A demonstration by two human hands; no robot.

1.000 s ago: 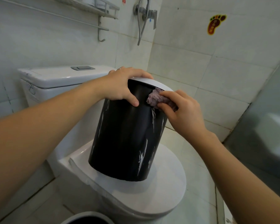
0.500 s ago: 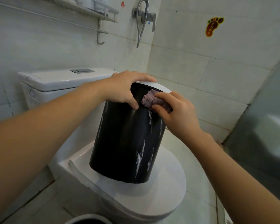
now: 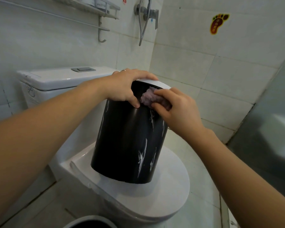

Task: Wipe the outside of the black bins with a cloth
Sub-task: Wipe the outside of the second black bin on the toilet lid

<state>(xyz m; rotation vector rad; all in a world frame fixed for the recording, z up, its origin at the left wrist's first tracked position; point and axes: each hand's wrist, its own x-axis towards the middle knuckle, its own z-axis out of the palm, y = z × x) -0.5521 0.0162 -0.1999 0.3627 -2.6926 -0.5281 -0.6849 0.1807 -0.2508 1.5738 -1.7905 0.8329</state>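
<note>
We find the black bin (image 3: 128,142) standing on the closed toilet lid (image 3: 174,191), and it fills most of that lid; a bare strip of lid is left on the near and right sides. To its left the cistern (image 3: 56,79) stands close, leaving only a narrow gap. Our left hand (image 3: 127,87) covers the bin's top rim, and our right hand (image 3: 176,111) with the cloth (image 3: 148,97) blocks the upper right wall. The bin's lower front wall is uncovered. At the near edge a second bin's rim (image 3: 90,222) juts up from the floor. Far overhead hang a hose (image 3: 144,22) and a shelf (image 3: 89,7)
</note>
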